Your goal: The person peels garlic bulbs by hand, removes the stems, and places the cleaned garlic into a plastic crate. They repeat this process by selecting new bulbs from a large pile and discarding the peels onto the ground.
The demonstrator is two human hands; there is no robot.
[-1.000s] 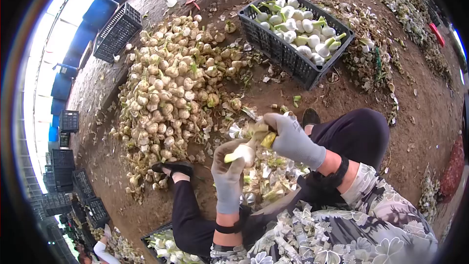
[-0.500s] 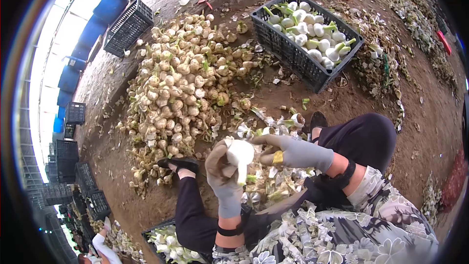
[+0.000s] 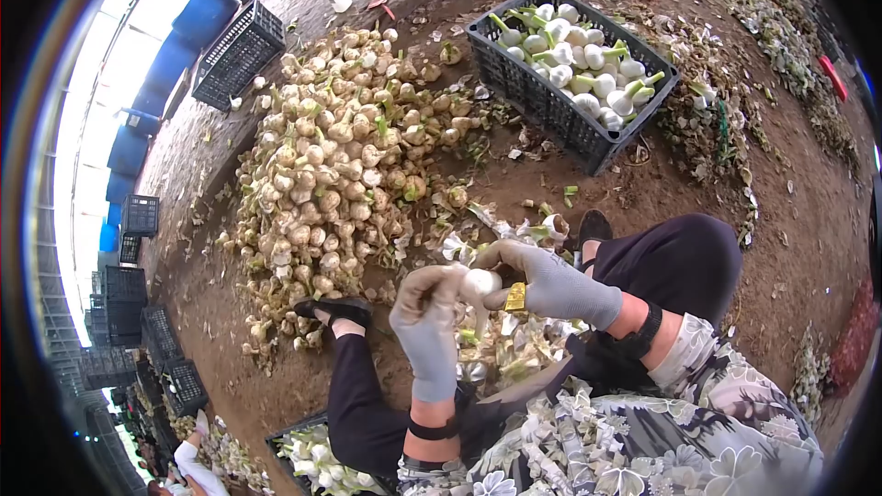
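Observation:
Between my two gloved hands sits a white garlic bulb (image 3: 478,284), held in front of my lap. My left hand (image 3: 428,317) is closed on its left side, the glove's fingers stained brown. On the other side, my right hand (image 3: 551,287) pinches the bulb with thumb and fingers; a yellow band (image 3: 515,297) is wrapped round one digit. The fingers cover part of the bulb. Below the hands, loose garlic skins and stem pieces (image 3: 519,349) lie between my legs.
A heap of unpeeled garlic (image 3: 331,156) lies ahead to the left. Ahead to the right stands a black crate (image 3: 551,96) of white bulbs. Another crate (image 3: 292,424) is beside my left leg. Black crates (image 3: 237,53) line the left; another person's sleeve (image 3: 195,467) shows lower left.
The bulb has turned, and its hanging stem no longer shows plainly. My right hand has closed in on it from the right; my left hand has shifted slightly and changed its grasp.

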